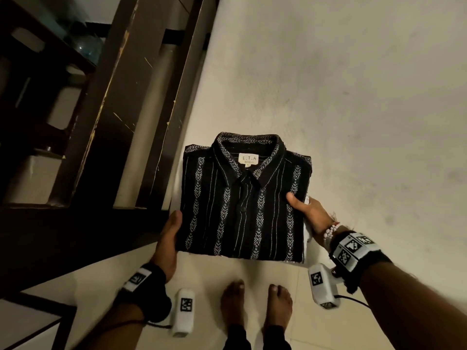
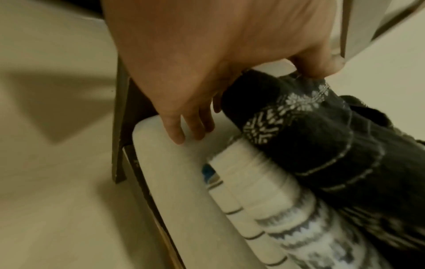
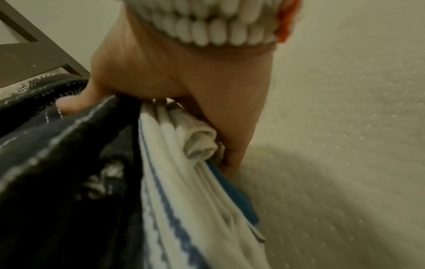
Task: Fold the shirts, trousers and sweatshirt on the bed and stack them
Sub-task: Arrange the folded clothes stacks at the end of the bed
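Observation:
A folded black shirt (image 1: 242,203) with white patterned stripes and a collar label tops a stack of folded clothes. Under it lie white striped garments (image 2: 253,191) and a blue layer (image 3: 241,200). My left hand (image 1: 168,238) holds the stack's left edge, thumb on the black shirt (image 2: 310,136); its fingers (image 2: 184,127) curl below, beside the white layers. My right hand (image 3: 184,81) grips the right edge, with the thumb on the black shirt (image 3: 57,163) and the fingers under the white garments (image 3: 184,182). The stack sits at the near left corner of the cream bed (image 1: 353,97).
A dark wooden frame (image 1: 113,122) runs along the bed's left side, with shelves and a glass object behind it. My bare feet (image 1: 255,306) stand on pale floor tiles (image 1: 202,299) below the stack. The cream mattress (image 3: 345,145) stretches away to the right.

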